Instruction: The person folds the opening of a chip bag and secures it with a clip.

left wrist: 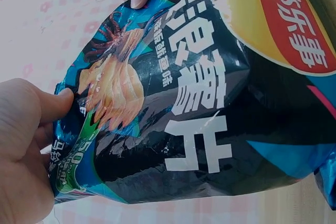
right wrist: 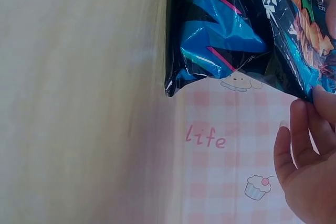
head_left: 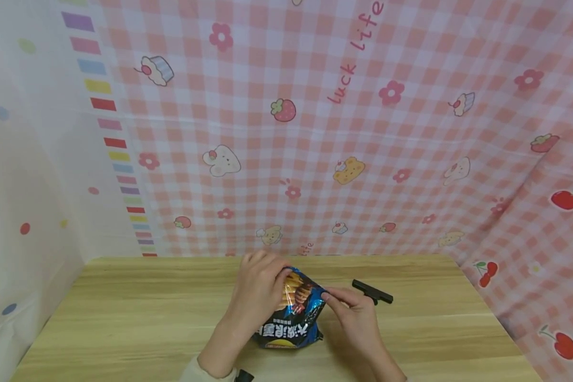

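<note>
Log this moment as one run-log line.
left hand: grips chip bag top | right hand: pinches bag's right edge | bag: upright on table | black clip: on table, beside right hand

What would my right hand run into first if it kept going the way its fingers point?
Most likely the chip bag: the right hand points up and left, fingertips already pinching the bag's top corner. The left hand lies just beyond.

You have a light wooden table set against a pink checked backdrop printed with strawberries, cupcakes and flowers. A black clip lies right of centre on the table. A white spotted sheet hangs at left.
</note>
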Tool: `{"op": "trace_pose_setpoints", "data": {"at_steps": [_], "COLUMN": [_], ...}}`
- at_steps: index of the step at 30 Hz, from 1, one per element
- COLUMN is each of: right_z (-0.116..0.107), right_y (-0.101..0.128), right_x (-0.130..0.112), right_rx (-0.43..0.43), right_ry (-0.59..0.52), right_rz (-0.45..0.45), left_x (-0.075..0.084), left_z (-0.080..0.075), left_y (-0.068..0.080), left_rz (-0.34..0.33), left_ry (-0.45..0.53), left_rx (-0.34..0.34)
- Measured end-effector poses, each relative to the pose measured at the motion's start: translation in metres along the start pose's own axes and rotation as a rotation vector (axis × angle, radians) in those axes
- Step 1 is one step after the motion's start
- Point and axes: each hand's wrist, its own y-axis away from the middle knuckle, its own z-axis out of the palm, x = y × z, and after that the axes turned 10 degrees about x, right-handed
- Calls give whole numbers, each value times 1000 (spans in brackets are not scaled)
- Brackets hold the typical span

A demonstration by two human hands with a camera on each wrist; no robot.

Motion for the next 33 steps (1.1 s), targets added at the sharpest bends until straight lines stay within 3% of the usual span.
{"op": "trace_pose_setpoints", "data": {"at_steps": [16, 25, 33], "right_z": [-2, -1, -1], "right_y": [3, 4, 3], "right_x": [3, 9, 9], "right_rx": [7, 10, 10], "right_ry": [-115, -156, -153], "right_rz": [-121, -175, -263], "left_x": [-3, 0, 4], "left_z": [0, 0, 3], "left_y": [2, 4, 4], "left_rz": [46, 27, 22], "left_ry": [49, 69, 59], "left_rx": [46, 39, 92]}}
